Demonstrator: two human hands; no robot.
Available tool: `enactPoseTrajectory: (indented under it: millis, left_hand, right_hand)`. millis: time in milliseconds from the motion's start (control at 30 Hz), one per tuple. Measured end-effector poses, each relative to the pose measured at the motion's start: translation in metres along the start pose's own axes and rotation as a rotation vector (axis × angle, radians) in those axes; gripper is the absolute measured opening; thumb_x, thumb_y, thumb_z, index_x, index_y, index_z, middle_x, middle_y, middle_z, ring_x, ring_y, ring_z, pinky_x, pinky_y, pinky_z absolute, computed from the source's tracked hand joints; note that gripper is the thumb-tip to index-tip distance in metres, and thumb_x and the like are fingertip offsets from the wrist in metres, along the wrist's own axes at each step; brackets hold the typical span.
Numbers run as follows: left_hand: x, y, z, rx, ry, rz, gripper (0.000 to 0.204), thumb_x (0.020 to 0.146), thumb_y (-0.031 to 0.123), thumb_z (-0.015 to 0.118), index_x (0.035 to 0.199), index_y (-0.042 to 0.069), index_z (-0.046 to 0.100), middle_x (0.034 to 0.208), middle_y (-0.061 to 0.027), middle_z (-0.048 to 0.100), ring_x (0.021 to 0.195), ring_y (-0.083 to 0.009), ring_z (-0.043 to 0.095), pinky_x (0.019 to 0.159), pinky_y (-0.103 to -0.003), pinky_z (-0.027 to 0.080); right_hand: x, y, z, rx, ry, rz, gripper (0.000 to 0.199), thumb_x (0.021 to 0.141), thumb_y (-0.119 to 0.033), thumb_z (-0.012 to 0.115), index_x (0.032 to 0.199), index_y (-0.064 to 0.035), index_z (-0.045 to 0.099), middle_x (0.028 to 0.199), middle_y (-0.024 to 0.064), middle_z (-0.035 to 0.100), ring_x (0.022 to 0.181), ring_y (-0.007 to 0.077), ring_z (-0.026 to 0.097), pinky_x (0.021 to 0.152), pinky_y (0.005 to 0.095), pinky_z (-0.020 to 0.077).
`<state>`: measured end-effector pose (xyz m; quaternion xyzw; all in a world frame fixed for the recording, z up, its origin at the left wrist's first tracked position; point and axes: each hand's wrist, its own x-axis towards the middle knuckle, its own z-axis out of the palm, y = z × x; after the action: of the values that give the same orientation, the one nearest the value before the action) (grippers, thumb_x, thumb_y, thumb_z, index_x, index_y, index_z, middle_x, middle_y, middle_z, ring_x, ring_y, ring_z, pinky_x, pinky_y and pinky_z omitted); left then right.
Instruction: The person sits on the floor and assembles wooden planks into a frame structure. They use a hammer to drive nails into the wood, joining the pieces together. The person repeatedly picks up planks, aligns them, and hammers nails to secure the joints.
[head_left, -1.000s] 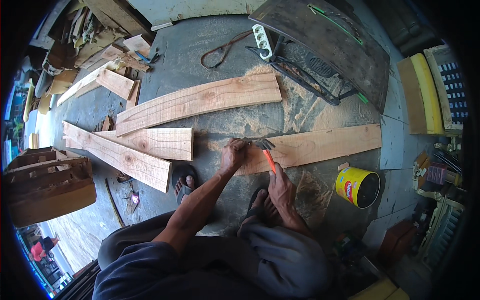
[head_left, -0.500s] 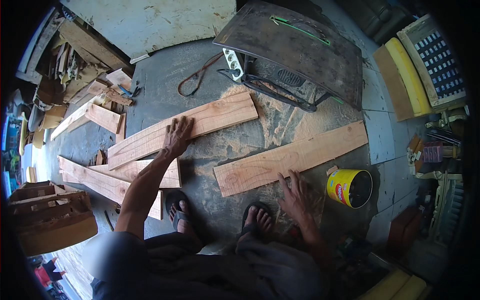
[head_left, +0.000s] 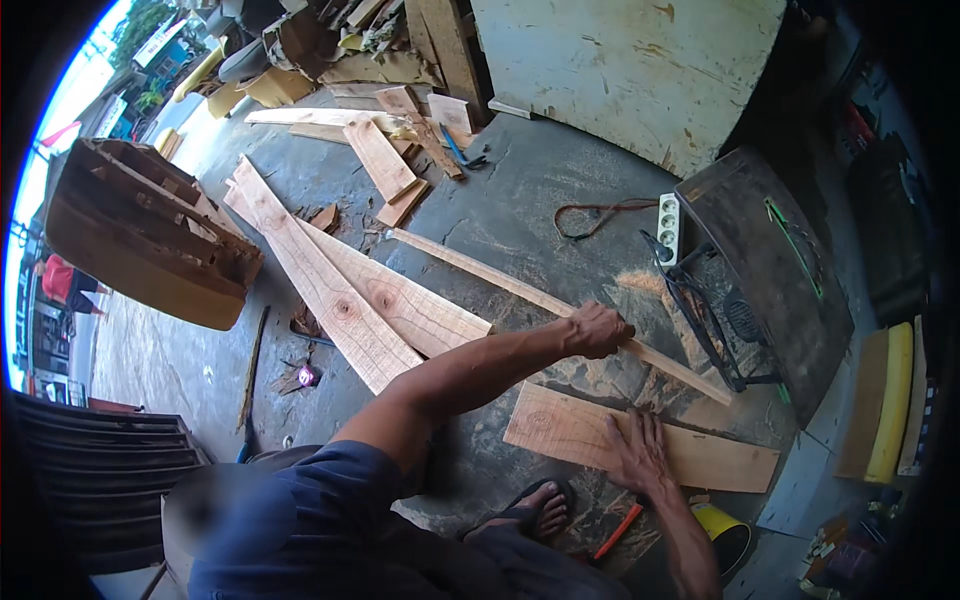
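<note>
My left hand [head_left: 598,332] is closed around a long wooden plank [head_left: 480,272], which stands tilted up on its narrow edge above the grey floor. Spread fingers of my right hand [head_left: 642,455] lie flat on a shorter plank [head_left: 560,428], which rests on its broad face nearer to me. To the left, one pale plank [head_left: 325,285] lies across another wide plank [head_left: 420,312], partly behind my left forearm. A slim red-orange object [head_left: 618,530] is on the floor below my right hand.
A dark tabletop [head_left: 770,270] with a green-edged slot stands at the right, beside a white power strip [head_left: 670,230] and black cable. A yellow tin [head_left: 722,530] is by my right forearm. A worn wooden frame [head_left: 150,240] stands left; wood offcuts [head_left: 385,160] lie far off.
My left hand has gone from lying flat on the plank to gripping it, and the plank has turned onto its edge. My right hand has moved onto the shorter plank. The view has swung left.
</note>
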<state>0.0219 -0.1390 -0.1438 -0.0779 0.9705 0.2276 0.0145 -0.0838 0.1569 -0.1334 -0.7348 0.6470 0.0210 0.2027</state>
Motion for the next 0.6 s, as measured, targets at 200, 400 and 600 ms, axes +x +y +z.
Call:
enactPoseTrajectory:
  millis: [200,400,600]
  left_hand:
    - [-0.035,-0.061,-0.046,0.114,0.036,-0.204,0.009,0.085,0.015,0.067,0.093,0.014,0.07,0.081,-0.0135,0.072,0.079,-0.0343,0.073,0.063,-0.047,0.053]
    - [-0.068,-0.112,-0.081,0.222,-0.018,-0.232,0.016,0.082,0.014,0.07,0.098,0.016,0.072,0.085,-0.0061,0.074,0.08,-0.0294,0.073,0.064,-0.043,0.055]
    - [-0.151,-0.179,-0.105,0.291,0.087,-0.297,0.02,0.081,0.011,0.072,0.1,0.014,0.069,0.088,-0.0054,0.073,0.08,-0.0299,0.072,0.061,-0.044,0.054]
  right_hand:
    - [0.014,-0.055,-0.034,0.03,0.109,-0.052,0.106,0.058,-0.03,0.084,0.152,-0.013,0.039,0.144,0.0305,0.038,0.13,0.0527,0.04,0.111,0.0651,0.0314]
    - [0.045,-0.067,-0.032,0.087,0.125,-0.036,0.101,0.061,-0.032,0.082,0.152,-0.0127,0.042,0.148,0.0324,0.034,0.134,0.0545,0.036,0.114,0.0673,0.0274]
    - [0.065,-0.064,-0.039,0.046,0.142,-0.015,0.105,0.059,-0.033,0.083,0.153,-0.0111,0.039,0.144,0.0321,0.037,0.128,0.0534,0.04,0.113,0.0643,0.0296]
